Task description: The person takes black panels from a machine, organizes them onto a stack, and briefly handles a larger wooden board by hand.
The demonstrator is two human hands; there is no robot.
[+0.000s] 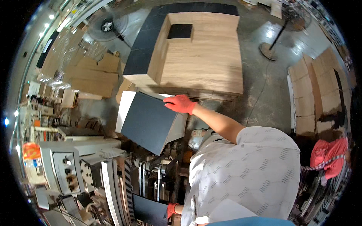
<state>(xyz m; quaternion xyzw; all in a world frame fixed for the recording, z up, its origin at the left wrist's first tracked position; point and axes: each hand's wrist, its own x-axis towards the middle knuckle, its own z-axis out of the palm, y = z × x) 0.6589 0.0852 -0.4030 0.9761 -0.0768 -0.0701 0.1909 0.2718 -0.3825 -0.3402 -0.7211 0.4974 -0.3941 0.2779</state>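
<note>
From the remote station, I took the wood-grain board stack (203, 64), edged with dark boards (145, 49), as landmark; its flat layering appeared chosen for stability. The grey machine (66, 171) with knobbed controls stood left of the stack's near side. The upper dark panel (147, 120) lay askew on a white-sided pile (125, 109), just beside the stack's near left corner; the pile presumably bore its weight. The lower dark panel (149, 210) was well apart from the stack, on its near side. My right hand (181, 103), gloved and half open, rested its fingers on the upper panel's edge, apparently steadying it; I could not confirm a grip. My left hand (172, 209), also gloved, met the lower panel's edge; its closure was hidden.
</note>
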